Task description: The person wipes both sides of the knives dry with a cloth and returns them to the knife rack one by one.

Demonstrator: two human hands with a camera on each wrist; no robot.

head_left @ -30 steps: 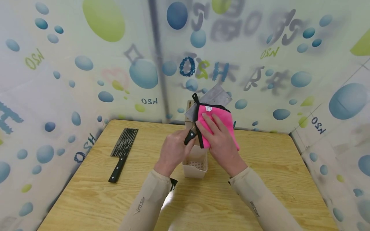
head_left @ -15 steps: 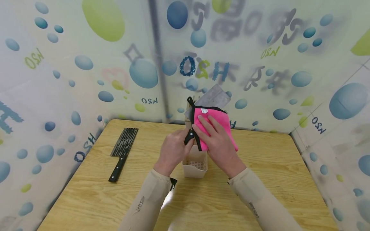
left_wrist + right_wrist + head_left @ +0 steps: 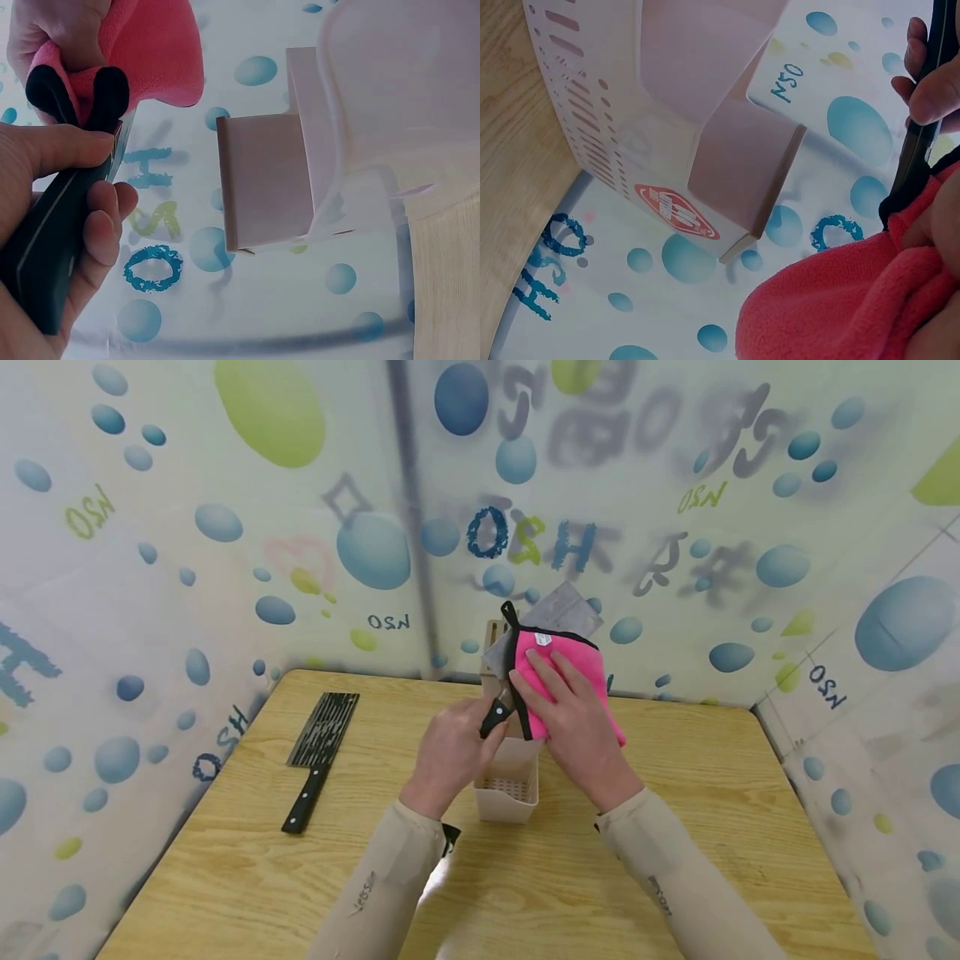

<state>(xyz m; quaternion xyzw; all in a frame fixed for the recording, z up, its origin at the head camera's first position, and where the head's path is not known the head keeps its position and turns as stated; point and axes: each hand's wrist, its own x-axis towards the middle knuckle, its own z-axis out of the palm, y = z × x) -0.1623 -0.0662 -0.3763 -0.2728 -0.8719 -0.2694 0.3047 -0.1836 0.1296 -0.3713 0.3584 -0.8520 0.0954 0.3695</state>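
Observation:
My left hand (image 3: 450, 752) grips the black riveted handle of a cleaver (image 3: 568, 608). Its broad grey blade slants up to the right, partly hidden by a pink cloth (image 3: 587, 657) with black trim and a hanging loop. My right hand (image 3: 583, 735) holds that cloth against the blade, fingers spread over its upper face in the head view. In the left wrist view, the cloth (image 3: 161, 52) is folded round the blade near the handle (image 3: 49, 240). A pale beige knife holder (image 3: 506, 808) stands upright behind and below both hands; its slotted top shows beside the blade.
A second cleaver (image 3: 321, 760) with a dark streaked blade lies flat on the wooden table (image 3: 675, 860) at the left. A patterned curtain wall (image 3: 300, 568) rises directly behind the table. In the right wrist view, the holder's perforated side (image 3: 592, 127) stands close by.
The right hand and cloth slid down toward the handle by half a second ago, then back up along the blade. The left hand stays nearly still on the handle.

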